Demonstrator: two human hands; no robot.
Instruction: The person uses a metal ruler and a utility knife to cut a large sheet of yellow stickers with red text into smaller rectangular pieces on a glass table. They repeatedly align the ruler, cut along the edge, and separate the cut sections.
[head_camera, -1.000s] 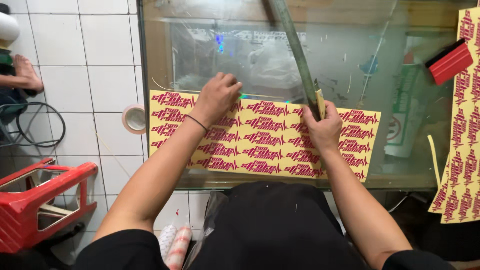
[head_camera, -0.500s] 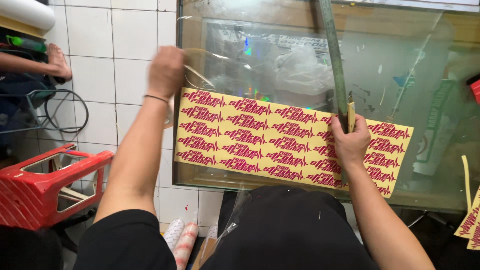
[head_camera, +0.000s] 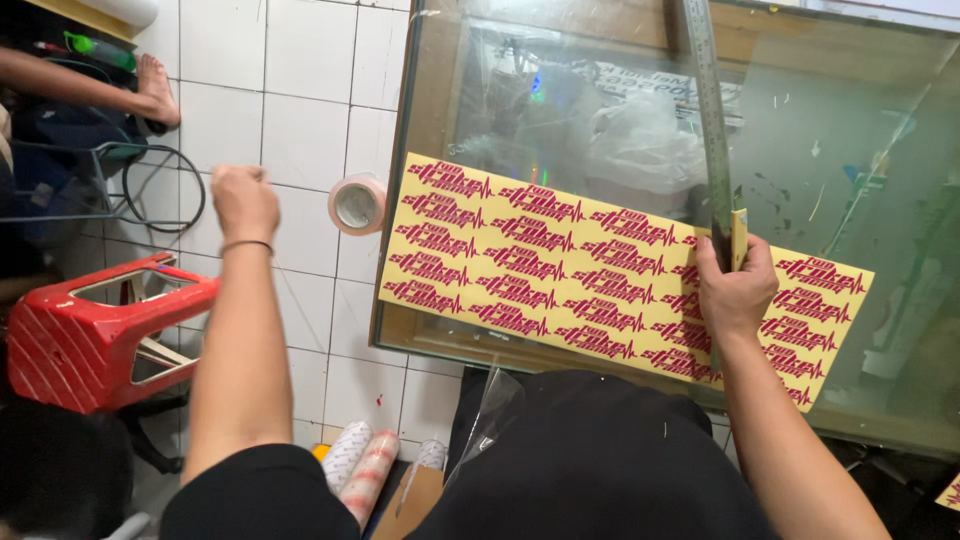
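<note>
A yellow sticker sheet (head_camera: 540, 262) printed with rows of magenta logos lies flat on a glass tabletop (head_camera: 850, 170). A long metal ruler (head_camera: 709, 110) runs across the sheet from the far side toward me. My right hand (head_camera: 738, 292) rests on the sheet at the ruler's near end and grips a yellow cutter knife (head_camera: 739, 238) held against the ruler's edge. My left hand (head_camera: 243, 200) is off the table, out over the tiled floor to the left. Its fingers are curled into a fist, and I see nothing in it.
A roll of tape (head_camera: 357, 204) lies on the white tiles beside the table's left edge. A red plastic stool (head_camera: 95, 335) stands at the left. Another person's foot (head_camera: 158, 90) and a cable loop are at upper left. Patterned rolls (head_camera: 358, 470) lie by my lap.
My left hand left the sheet's top edge, lifted a thin clear strip away, and swung left over the floor. The right hand stayed on the knife and ruler.
</note>
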